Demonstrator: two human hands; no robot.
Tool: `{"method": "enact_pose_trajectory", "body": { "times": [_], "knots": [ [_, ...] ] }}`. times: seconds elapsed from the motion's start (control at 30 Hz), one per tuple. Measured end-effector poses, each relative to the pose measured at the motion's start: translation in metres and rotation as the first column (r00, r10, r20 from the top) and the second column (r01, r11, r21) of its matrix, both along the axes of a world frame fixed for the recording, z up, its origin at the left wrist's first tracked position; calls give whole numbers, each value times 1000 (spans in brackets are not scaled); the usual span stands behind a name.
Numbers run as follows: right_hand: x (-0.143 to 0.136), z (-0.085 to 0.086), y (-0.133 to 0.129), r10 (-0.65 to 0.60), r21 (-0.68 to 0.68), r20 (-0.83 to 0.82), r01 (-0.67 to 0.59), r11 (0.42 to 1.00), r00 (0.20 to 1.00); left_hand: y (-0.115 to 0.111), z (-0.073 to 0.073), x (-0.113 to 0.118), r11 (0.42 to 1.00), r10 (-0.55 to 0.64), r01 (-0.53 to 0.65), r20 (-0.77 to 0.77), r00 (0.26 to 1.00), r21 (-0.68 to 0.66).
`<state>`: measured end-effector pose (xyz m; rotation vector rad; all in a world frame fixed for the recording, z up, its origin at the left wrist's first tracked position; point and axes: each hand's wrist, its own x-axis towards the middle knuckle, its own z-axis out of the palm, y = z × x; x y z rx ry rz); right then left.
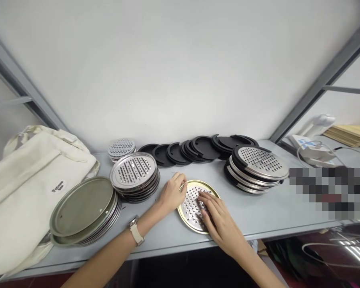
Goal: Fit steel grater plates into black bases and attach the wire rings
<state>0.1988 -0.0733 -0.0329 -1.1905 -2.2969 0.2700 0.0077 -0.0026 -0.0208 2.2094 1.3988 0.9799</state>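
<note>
A round grater plate (193, 203) with a perforated metal face and a gold-coloured rim lies near the table's front edge. My left hand (173, 192) is closed at its upper left rim, fingers curled and seeming to pinch the edge; the fingertips are partly hidden. My right hand (219, 218) rests on the right side of the face, fingers stretched out and slightly apart. Left of my hands stands a stack of silver grater discs (134, 171). To the right, more grater discs (261, 162) are stacked with black crescent-edged holders (240, 158) between them.
Black round holders (204, 147) lie overlapping in a row along the wall. Olive-green round plates (83, 208) are stacked at left, beside a cream cloth bag (33, 188). A small stack of grater discs (121, 148) stands behind. Grey metal posts (321, 86) frame the table (174, 244).
</note>
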Motion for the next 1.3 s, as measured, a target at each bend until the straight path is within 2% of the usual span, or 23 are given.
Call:
{"method": "enact_pose_trajectory", "body": {
  "times": [0.27,0.4,0.6,0.73,0.83,1.07,1.3],
  "knots": [
    [1,-4,2,-26,-28,-50,24,999,998,-1,3,-1,1000,-6,6,-37,999,12],
    [2,-2,1,-51,-95,-162,36,995,985,-2,5,-1,1000,6,-6,-82,997,6],
    [8,6,-2,-248,-297,-434,122,947,866,0,3,-2,1000,17,-18,-100,995,-8],
    [11,6,-2,-315,-322,-536,155,934,783,1,4,-3,999,32,-33,-102,994,-13],
    [10,4,-1,-311,-324,-544,147,935,779,1,4,-4,1000,29,-30,-91,995,-9],
    [10,1,-3,-264,-254,-439,164,953,859,6,2,-6,1000,9,-10,-65,998,-9],
    [8,2,-3,-300,-303,-469,167,938,831,6,3,-6,998,28,-35,-126,992,-54]
  ]
}}
